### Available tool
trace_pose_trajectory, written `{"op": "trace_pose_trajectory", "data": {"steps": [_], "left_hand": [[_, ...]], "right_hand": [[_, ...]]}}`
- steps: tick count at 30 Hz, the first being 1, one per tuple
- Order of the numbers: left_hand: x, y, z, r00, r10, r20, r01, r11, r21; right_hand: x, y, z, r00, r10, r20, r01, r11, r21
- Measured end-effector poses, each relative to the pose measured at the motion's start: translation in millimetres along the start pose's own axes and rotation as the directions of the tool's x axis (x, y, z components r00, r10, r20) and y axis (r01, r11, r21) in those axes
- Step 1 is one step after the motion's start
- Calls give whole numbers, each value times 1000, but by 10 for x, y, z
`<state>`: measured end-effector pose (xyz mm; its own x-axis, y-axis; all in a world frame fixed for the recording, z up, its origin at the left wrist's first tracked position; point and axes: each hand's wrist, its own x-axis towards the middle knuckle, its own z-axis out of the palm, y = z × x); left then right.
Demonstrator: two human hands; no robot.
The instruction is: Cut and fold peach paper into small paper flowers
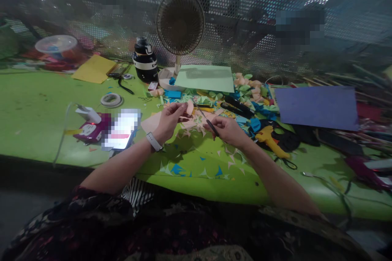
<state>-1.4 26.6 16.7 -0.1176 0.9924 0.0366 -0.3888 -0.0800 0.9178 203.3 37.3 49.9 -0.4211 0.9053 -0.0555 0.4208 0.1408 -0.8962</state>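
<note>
Between the thumb and fingers of my left hand (170,118) is a small piece of peach paper (190,107) with a curved edge. My right hand (226,130) grips a pair of scissors (211,126) by its dark handles. The blades point up and left, close to the peach paper; whether they touch it I cannot tell. Peach paper scraps (193,127) lie beneath both hands. A flat peach sheet (150,124) rests partly behind my left wrist. Blue and pale green offcuts (177,169) are scattered along the front of the green table (39,130).
A fan (180,22) and dark bottle (145,63) stand at the back. Left are a phone (121,130), tape roll (112,100) and yellow paper (94,68). Right are a yellow glue gun (272,140), black stapler (239,107) and purple sheet (317,108). A green sheet (205,77) covers the fan's base.
</note>
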Motion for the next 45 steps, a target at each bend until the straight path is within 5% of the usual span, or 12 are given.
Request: {"op": "trace_pose_trajectory", "data": {"steps": [6,10,15,25,37,40,42,45], "left_hand": [[4,15,3,997,-74,-1,74,996,-42],[30,-17,-21,985,-172,27,174,979,-107],[55,-54,-38,969,-231,88,243,954,-175],[57,-63,-39,953,-269,142,292,940,-178],[-7,-45,14,943,-304,135,323,934,-153],[-42,-37,45,941,-292,169,313,943,-116],[-79,-28,69,931,-291,218,315,945,-85],[-131,-17,91,910,-298,289,323,945,-42]], "right_hand": [[71,67,-208,989,4,-148,-5,1000,-9],[167,179,-450,974,19,-226,-68,975,-213],[265,330,-679,959,7,-282,-187,765,-616],[378,583,-725,953,-12,-303,-239,586,-775],[460,729,-809,886,11,-464,-369,624,-689],[368,545,-659,890,-80,-449,-217,792,-571],[276,385,-490,954,-100,-282,-4,938,-346],[152,212,-229,984,-156,-86,150,986,-67]]}}
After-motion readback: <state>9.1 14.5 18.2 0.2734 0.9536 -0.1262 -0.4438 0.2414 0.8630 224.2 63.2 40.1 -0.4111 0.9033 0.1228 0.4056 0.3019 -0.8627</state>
